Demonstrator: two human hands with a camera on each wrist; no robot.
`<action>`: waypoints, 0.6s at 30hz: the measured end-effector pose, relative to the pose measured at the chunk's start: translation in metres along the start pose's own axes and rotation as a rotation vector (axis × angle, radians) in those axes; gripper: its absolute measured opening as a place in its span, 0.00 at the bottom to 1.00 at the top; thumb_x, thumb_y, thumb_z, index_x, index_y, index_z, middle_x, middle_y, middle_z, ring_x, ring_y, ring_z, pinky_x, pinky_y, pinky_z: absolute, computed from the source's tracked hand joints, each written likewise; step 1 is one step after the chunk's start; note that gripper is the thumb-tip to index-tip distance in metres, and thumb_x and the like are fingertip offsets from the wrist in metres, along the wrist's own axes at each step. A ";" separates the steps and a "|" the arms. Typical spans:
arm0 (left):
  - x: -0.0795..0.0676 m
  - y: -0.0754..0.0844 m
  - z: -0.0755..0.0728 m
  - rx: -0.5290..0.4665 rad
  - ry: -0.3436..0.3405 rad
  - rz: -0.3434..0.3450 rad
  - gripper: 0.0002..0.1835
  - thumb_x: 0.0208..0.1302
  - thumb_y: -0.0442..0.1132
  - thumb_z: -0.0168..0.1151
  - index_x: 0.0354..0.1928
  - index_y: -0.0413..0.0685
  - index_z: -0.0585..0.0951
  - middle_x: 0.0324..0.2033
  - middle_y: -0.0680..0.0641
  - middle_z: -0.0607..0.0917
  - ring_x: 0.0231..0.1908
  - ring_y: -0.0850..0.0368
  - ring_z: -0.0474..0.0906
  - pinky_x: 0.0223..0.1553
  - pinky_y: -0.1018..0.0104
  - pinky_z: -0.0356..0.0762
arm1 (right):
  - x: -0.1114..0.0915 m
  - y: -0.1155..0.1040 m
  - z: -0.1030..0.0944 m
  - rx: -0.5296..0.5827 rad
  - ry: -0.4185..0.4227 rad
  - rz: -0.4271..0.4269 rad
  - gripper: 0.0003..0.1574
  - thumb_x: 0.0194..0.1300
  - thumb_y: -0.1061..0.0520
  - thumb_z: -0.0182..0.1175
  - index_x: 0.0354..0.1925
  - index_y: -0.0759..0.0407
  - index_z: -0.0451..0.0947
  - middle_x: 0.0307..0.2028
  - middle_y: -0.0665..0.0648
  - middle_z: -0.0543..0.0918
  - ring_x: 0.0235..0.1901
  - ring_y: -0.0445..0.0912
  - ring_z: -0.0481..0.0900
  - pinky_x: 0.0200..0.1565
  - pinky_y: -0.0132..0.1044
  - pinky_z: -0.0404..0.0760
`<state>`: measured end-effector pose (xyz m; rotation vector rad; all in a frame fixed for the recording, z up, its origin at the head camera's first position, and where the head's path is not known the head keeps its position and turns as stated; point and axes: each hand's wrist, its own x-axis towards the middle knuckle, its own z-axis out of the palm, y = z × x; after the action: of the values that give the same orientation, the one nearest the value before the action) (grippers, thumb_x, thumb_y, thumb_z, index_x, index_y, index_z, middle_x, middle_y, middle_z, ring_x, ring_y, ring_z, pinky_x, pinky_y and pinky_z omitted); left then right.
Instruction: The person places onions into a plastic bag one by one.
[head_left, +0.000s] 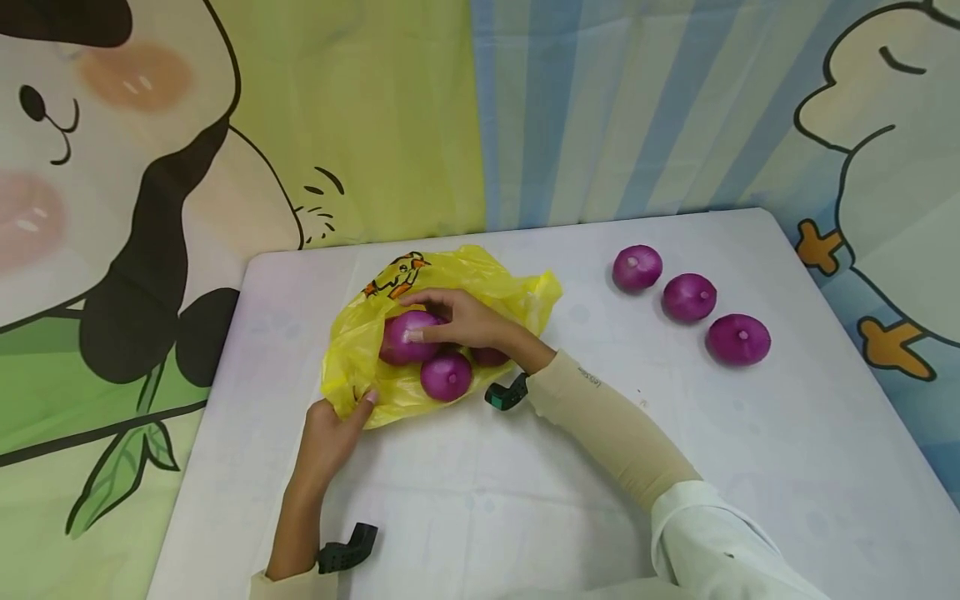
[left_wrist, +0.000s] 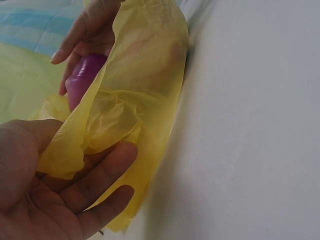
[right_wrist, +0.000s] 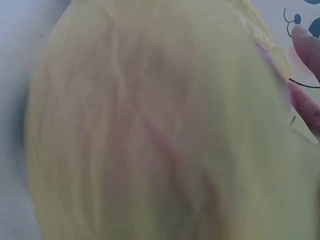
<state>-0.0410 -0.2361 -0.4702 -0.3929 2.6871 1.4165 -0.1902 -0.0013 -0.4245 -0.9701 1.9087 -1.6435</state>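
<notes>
In the head view, a yellow plastic bag (head_left: 517, 292) lies crumpled on the table, its mouth gaping toward the front. My left hand (head_left: 330, 437) pinches the near left edge of the bag between thumb and fingers. From the right, my right hand (head_left: 465, 319) reaches over the bag and holds a large red onion (head_left: 402, 343), thumb across its face and fingers over the top. A smaller onion (head_left: 446, 377) sits in the bag just in front, and another onion (head_left: 489, 357) is partly hidden under the right wrist. The bag's film covers most of the right wrist view.
Three more red onions lie in a slanting row at the right of the table: a far onion (head_left: 637, 267), a middle onion (head_left: 689, 297) and a near onion (head_left: 738, 339). The white table (head_left: 525, 492) ends at the back against a cartoon-printed curtain (head_left: 375, 125).
</notes>
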 end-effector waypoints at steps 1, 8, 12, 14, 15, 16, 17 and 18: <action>0.000 0.000 0.000 -0.001 0.002 0.002 0.23 0.65 0.54 0.62 0.31 0.37 0.74 0.21 0.48 0.67 0.22 0.54 0.64 0.23 0.66 0.64 | 0.000 0.000 0.000 0.009 -0.004 -0.008 0.29 0.63 0.66 0.63 0.62 0.70 0.69 0.60 0.65 0.74 0.57 0.53 0.74 0.57 0.40 0.72; -0.001 0.002 0.000 -0.003 0.005 0.000 0.23 0.65 0.53 0.63 0.31 0.37 0.73 0.20 0.48 0.67 0.22 0.55 0.64 0.22 0.66 0.64 | -0.005 0.002 -0.003 0.018 -0.001 -0.015 0.25 0.65 0.65 0.62 0.59 0.71 0.72 0.59 0.64 0.76 0.61 0.52 0.72 0.60 0.39 0.69; -0.002 0.002 0.000 -0.009 0.004 0.002 0.23 0.65 0.52 0.63 0.31 0.37 0.73 0.20 0.48 0.67 0.22 0.55 0.64 0.22 0.66 0.64 | -0.008 0.002 -0.005 0.038 -0.003 -0.030 0.24 0.65 0.67 0.62 0.58 0.73 0.72 0.58 0.67 0.76 0.61 0.56 0.71 0.61 0.43 0.68; -0.002 0.002 0.000 -0.015 0.002 0.004 0.23 0.65 0.53 0.63 0.31 0.37 0.73 0.20 0.48 0.67 0.22 0.55 0.64 0.22 0.66 0.64 | -0.011 0.001 -0.006 0.050 -0.002 -0.033 0.24 0.65 0.68 0.61 0.58 0.74 0.71 0.58 0.69 0.75 0.61 0.58 0.71 0.61 0.45 0.68; -0.002 0.002 0.000 -0.018 0.001 0.003 0.23 0.65 0.53 0.63 0.32 0.37 0.73 0.20 0.48 0.67 0.22 0.55 0.64 0.22 0.66 0.64 | -0.012 0.001 -0.006 0.054 0.001 -0.032 0.24 0.65 0.68 0.61 0.59 0.74 0.71 0.58 0.69 0.75 0.61 0.58 0.70 0.61 0.47 0.67; -0.002 0.002 0.000 -0.021 0.000 0.004 0.23 0.65 0.53 0.63 0.32 0.37 0.73 0.20 0.48 0.67 0.22 0.55 0.64 0.22 0.66 0.64 | -0.014 0.000 -0.007 0.061 0.006 -0.031 0.25 0.65 0.68 0.60 0.59 0.75 0.71 0.58 0.70 0.75 0.61 0.59 0.70 0.61 0.48 0.67; -0.003 0.002 0.000 -0.023 0.000 0.003 0.23 0.65 0.54 0.63 0.32 0.37 0.74 0.20 0.48 0.67 0.22 0.55 0.64 0.22 0.66 0.64 | -0.015 0.000 -0.008 0.069 0.011 -0.030 0.25 0.65 0.69 0.60 0.59 0.75 0.70 0.58 0.71 0.74 0.61 0.60 0.70 0.61 0.49 0.67; -0.003 0.001 0.000 -0.024 -0.001 0.003 0.23 0.65 0.54 0.63 0.32 0.37 0.74 0.20 0.48 0.67 0.22 0.55 0.64 0.22 0.67 0.64 | -0.017 0.000 -0.008 0.077 0.016 -0.028 0.25 0.65 0.69 0.60 0.59 0.76 0.70 0.58 0.72 0.74 0.61 0.61 0.70 0.61 0.51 0.66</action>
<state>-0.0385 -0.2351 -0.4683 -0.3908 2.6734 1.4504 -0.1852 0.0166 -0.4243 -0.9600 1.8355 -1.7318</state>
